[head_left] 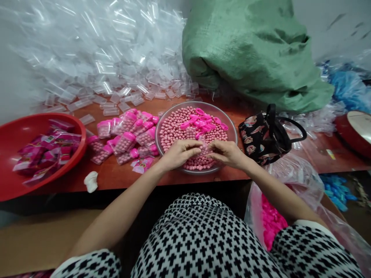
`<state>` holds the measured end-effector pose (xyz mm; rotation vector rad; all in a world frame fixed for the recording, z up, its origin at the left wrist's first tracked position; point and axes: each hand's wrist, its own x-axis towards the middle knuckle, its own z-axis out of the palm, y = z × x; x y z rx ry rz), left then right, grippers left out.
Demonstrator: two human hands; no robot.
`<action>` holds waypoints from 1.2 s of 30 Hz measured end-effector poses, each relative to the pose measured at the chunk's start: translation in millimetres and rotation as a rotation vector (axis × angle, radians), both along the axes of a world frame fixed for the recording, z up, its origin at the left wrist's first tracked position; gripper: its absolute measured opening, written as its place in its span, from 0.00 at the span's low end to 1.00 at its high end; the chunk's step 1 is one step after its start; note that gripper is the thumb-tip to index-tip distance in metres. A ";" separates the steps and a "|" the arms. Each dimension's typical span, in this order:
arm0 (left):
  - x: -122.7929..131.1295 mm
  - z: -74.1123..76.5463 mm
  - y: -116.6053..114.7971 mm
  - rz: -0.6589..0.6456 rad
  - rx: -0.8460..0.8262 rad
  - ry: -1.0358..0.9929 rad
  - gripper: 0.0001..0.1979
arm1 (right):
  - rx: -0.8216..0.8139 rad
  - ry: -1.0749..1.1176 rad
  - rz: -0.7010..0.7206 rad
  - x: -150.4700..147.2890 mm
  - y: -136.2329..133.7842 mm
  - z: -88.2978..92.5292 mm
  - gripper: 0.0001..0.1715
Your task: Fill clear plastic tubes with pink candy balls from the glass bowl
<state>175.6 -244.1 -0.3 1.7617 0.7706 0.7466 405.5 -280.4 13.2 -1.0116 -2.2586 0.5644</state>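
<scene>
Fig.: left hand [178,152] & right hand [227,153] pinch together on a small clear candy box [203,148] over the bowl [232,133] of pink candy balls [176,129]; we judge a tilt could spill balls onto the table [116,173].

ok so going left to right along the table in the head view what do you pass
red basin → white scrap → filled pink-capped containers → metal bowl of pink balls, with left hand and right hand over it → floral bag
</scene>
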 end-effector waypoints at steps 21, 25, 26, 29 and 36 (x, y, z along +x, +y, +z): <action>2.8 2.2 -2.0 0.168 -0.421 -0.485 0.22 | 0.005 -0.896 -0.587 0.1 90.0 21.5 0.17; 3.8 -5.6 -0.1 0.180 -0.273 -0.412 0.20 | -0.050 -0.160 -0.424 4.4 63.5 27.6 0.12; 3.8 -6.7 -0.2 0.201 -0.226 -0.381 0.19 | -0.087 0.008 -0.336 2.3 55.1 29.6 0.13; 2.9 -6.5 -1.5 0.251 -0.117 -0.284 0.17 | -0.094 0.177 -0.141 -9.0 34.3 35.0 0.16; 1.1 -1.3 -6.1 0.269 0.005 -0.174 0.17 | 0.088 0.023 -0.070 -19.4 25.1 30.9 0.16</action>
